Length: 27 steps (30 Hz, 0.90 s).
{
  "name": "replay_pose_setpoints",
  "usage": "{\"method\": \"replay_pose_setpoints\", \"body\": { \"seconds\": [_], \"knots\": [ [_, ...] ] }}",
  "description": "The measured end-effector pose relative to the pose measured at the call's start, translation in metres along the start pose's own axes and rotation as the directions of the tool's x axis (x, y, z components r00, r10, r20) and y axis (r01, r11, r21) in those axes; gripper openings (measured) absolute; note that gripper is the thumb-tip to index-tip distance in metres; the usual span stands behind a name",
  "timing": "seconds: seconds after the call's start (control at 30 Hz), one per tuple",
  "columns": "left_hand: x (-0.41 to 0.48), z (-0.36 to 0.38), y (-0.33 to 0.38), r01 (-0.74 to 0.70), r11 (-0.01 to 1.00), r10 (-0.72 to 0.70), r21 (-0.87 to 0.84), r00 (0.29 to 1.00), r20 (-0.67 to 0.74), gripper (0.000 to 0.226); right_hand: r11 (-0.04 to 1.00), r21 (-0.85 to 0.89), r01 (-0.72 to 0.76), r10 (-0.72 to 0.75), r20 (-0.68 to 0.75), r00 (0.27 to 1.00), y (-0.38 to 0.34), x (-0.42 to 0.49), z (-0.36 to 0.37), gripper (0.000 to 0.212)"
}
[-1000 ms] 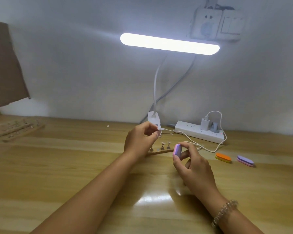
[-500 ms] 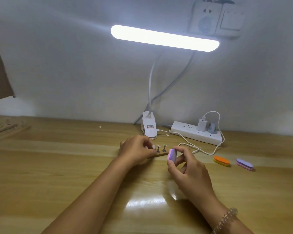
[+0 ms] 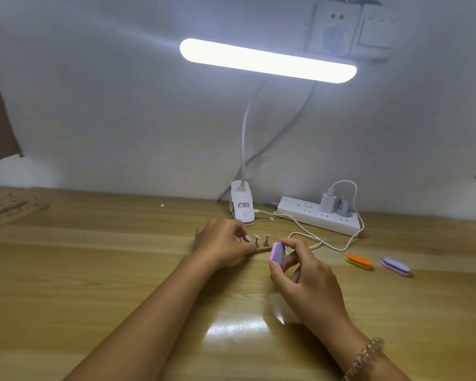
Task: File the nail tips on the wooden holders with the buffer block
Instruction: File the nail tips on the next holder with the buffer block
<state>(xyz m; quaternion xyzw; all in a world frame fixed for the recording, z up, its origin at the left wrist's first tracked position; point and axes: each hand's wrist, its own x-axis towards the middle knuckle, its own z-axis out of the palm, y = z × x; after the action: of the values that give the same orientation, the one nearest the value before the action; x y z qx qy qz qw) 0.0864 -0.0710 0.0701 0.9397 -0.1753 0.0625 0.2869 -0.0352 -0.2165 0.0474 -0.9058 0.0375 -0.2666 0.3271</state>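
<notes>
Two hands work near the middle of the desk (image 3: 99,284), closer to its far edge. The left hand (image 3: 222,244) lies with curled fingers clamped over the left end of one wooden holder (image 3: 262,251), a short strip flat on the desk. Two nail tips (image 3: 261,237) stand free on small pegs on the strip. A third pale tip shows right at the left fingertips; whether it is pinched I cannot tell. The right hand (image 3: 307,281) pinches one buffer block (image 3: 277,253), purple with a pink edge, between thumb and forefinger, held upright just beside the holder's right end and apart from the tips. That makes three buffers in all: two more lie towards the right edge, an orange buffer (image 3: 359,261) and a purple buffer (image 3: 395,267), side by side but not touching. One beaded bracelet (image 3: 366,355) circles the right wrist. At the far edge stand one lamp clip (image 3: 241,208), bearing a small label with print too small to read, and one power strip (image 3: 318,216) carrying two plugs: a white charger (image 3: 327,201) and a grey plug (image 3: 343,208). One lit lamp bar (image 3: 267,60) hangs above. More wooden strips (image 3: 10,209) lie at the far left corner, too blurred to count.
</notes>
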Motion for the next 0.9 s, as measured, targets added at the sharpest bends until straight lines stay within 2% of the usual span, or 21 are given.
{"method": "replay_pose_setpoints", "body": {
  "seconds": [0.1,0.2,0.33,0.43,0.5,0.57,0.63,0.67,0.73,0.77,0.9],
  "knots": [
    [0.0,0.007,0.004,-0.036,0.99,0.049,0.138,0.995,-0.089,0.028,1.0,0.002,-0.002,0.002,-0.006,1.0,0.001,0.0,0.0,0.031],
    [-0.003,0.016,0.008,-0.076,0.979,0.111,0.19,0.977,-0.18,0.024,1.0,-0.002,-0.004,0.004,-0.018,1.0,0.002,0.0,0.0,0.031],
    [-0.009,0.025,0.013,-0.142,0.955,0.217,0.26,0.932,-0.29,0.018,1.0,-0.002,0.001,-0.001,-0.028,1.0,0.002,0.0,0.001,0.031],
    [-0.015,0.025,0.017,-0.201,0.919,0.309,0.339,0.901,-0.303,0.016,1.0,-0.001,0.006,-0.006,-0.042,0.999,0.002,0.0,0.001,0.031],
    [-0.019,0.022,0.023,-0.263,0.893,0.391,0.365,0.856,-0.337,0.011,1.0,0.011,0.004,-0.003,-0.074,0.997,0.002,0.0,0.0,0.029],
    [-0.023,0.013,0.028,-0.302,0.91,0.394,0.284,0.843,-0.367,0.004,1.0,0.017,0.01,-0.008,-0.105,0.994,0.003,0.0,0.0,0.028],
    [-0.025,0.001,0.031,-0.277,0.959,0.281,0.058,0.912,-0.299,0.007,1.0,0.023,0.016,-0.013,-0.116,0.993,0.003,-0.001,-0.002,0.027],
    [-0.026,-0.005,0.032,-0.245,0.965,0.222,-0.097,0.953,-0.207,0.01,1.0,0.023,0.021,-0.018,-0.118,0.993,0.003,-0.002,-0.002,0.027],
    [-0.032,-0.016,0.027,-0.196,0.898,0.202,-0.395,0.979,-0.026,0.013,0.999,0.02,0.035,-0.032,-0.123,0.992,0.0,-0.003,-0.004,0.025],
    [-0.036,-0.018,0.023,-0.184,0.857,0.221,-0.481,0.975,0.021,0.013,0.999,0.014,0.047,-0.045,-0.124,0.991,-0.001,-0.004,-0.005,0.025],
    [-0.063,-0.016,0.0,-0.13,0.728,0.221,-0.673,0.974,0.05,0.005,0.99,-0.028,0.139,-0.141,-0.125,0.982,-0.01,-0.011,-0.008,0.025]
  ]
}}
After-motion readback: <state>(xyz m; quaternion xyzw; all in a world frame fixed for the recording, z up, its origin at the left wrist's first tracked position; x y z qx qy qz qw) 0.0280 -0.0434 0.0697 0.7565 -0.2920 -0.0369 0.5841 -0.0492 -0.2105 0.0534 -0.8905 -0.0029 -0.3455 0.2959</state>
